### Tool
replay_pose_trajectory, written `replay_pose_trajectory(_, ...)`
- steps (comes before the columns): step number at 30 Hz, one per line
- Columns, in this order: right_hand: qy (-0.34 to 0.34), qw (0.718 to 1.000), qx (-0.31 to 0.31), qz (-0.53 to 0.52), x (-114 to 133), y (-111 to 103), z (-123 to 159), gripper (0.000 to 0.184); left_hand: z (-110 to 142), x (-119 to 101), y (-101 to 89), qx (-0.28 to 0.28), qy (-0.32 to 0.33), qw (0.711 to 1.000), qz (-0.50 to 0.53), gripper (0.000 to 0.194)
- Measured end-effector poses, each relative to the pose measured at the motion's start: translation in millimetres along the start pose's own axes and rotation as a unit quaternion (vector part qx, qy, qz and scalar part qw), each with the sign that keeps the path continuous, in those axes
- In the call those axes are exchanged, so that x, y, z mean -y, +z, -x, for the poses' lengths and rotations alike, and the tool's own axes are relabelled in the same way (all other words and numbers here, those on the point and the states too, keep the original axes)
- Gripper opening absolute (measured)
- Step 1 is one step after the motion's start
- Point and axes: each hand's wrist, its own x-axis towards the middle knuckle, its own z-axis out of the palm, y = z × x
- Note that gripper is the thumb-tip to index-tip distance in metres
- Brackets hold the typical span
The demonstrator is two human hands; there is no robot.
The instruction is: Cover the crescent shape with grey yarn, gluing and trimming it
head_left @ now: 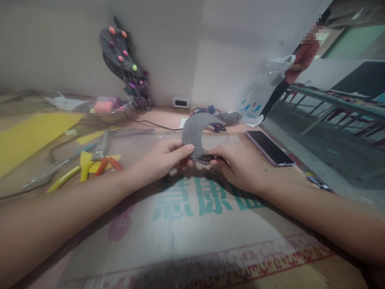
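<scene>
A crescent shape wrapped in grey yarn (192, 128) is held up above the table, its opening facing right. My left hand (170, 158) is closed on its lower left side, thumb in front and fingers behind. At the lower tip of the crescent, my right hand (237, 164) pinches the yarn (205, 159) between thumb and fingers. That tip looks darker and is partly covered by the fingertips. Behind the crescent lie a bundle of grey yarn (231, 117) and a small dark blue piece (218, 127).
Left are pliers (100, 154), scissors (86, 166) and yellow sheets (33, 136). A phone (269, 148) and a clear bottle (261, 92) stand right. Against the wall are a decorated crescent (117, 52) and a small clock (181, 102). A person (303, 60) stands beyond.
</scene>
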Motion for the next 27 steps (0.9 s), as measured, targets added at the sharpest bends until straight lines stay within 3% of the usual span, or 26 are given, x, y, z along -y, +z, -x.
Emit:
replay_pose_trajectory(5,-0.004,0.994,-0.093,-0.061,-3,4,7,0.024,-1,1,-0.7,-0.007,0.005,1.0,-0.008,0.036)
replay_pose_trajectory(10,0.104,0.98,-0.15,-0.079,-8,9,3,0.028,-7,6,-1.0,-0.053,0.006,0.998,0.015,0.035)
replay_pose_trajectory(15,0.21,0.964,-0.122,-0.112,-19,15,-8,0.038,-13,13,-1.4,-0.082,0.024,0.996,0.022,0.03)
replay_pose_trajectory(19,0.184,0.949,-0.134,-0.219,-20,20,-6,0.035,-10,17,0.9,-0.036,0.061,0.997,0.001,0.029)
replay_pose_trajectory(24,0.118,0.934,-0.062,-0.331,-4,21,0,0.027,-7,18,5.0,0.028,0.092,0.995,0.037,0.026)
replay_pose_trajectory(27,0.099,0.908,-0.035,-0.406,4,21,-2,0.029,-7,16,5.0,0.024,0.12,0.991,0.044,0.022)
